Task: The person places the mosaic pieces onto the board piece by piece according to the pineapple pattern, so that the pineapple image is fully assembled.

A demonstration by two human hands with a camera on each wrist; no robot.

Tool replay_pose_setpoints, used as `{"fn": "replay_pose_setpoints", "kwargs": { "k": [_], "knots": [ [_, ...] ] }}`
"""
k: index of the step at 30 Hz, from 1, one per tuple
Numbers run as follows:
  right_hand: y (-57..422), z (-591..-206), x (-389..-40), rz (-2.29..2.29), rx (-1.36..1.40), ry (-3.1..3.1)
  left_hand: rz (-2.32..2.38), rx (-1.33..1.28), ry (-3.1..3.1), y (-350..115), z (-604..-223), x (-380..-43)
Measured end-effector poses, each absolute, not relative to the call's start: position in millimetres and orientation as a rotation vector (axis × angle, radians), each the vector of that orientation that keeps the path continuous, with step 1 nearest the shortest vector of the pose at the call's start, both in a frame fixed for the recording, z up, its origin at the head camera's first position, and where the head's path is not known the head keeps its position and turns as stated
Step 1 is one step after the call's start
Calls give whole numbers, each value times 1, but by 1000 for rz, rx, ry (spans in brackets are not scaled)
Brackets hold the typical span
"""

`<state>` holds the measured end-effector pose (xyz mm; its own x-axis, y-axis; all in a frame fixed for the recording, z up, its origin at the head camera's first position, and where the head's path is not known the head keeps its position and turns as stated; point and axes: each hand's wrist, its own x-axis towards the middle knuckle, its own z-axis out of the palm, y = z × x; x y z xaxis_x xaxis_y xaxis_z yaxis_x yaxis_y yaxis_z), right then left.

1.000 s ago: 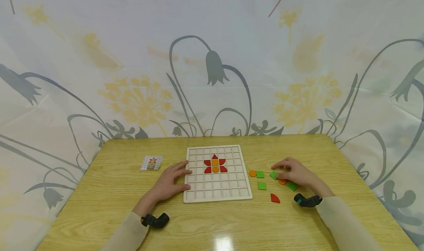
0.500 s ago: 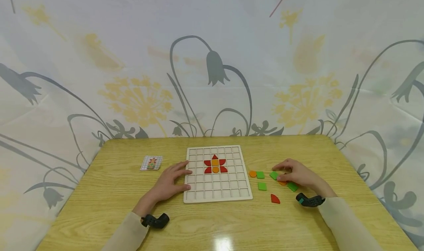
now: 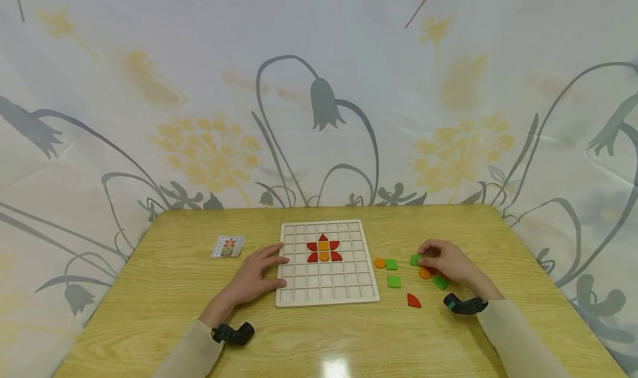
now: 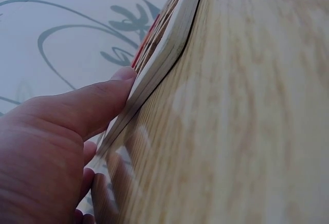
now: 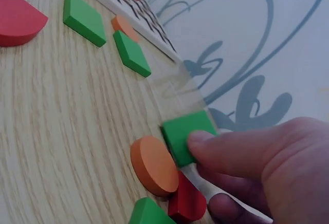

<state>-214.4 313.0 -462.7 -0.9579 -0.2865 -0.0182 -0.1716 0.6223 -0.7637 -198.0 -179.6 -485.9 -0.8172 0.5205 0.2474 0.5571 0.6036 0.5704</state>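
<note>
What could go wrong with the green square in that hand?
The right hand might knock the orange disc, which lies close beside the green square it pinches. Also, the left hand touches the side of the board, so a push could perhaps shift it.
</note>
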Motion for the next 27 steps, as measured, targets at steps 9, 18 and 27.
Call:
{"fn": "replay_pose_setpoints", "kwargs": {
  "k": [9, 18, 27],
  "knots": [
    [308, -466, -213, -1298, -234, 2891, -1019, -929, -2753, -180, -485, -198],
    [293, -465, -210, -1479, -179, 2859, -1013, -922, -2763, -181, -487, -198],
    [262, -467, -210, -1501, -313, 2824, -1024, -917, -2763, -181, -489, -198]
  ]
}}
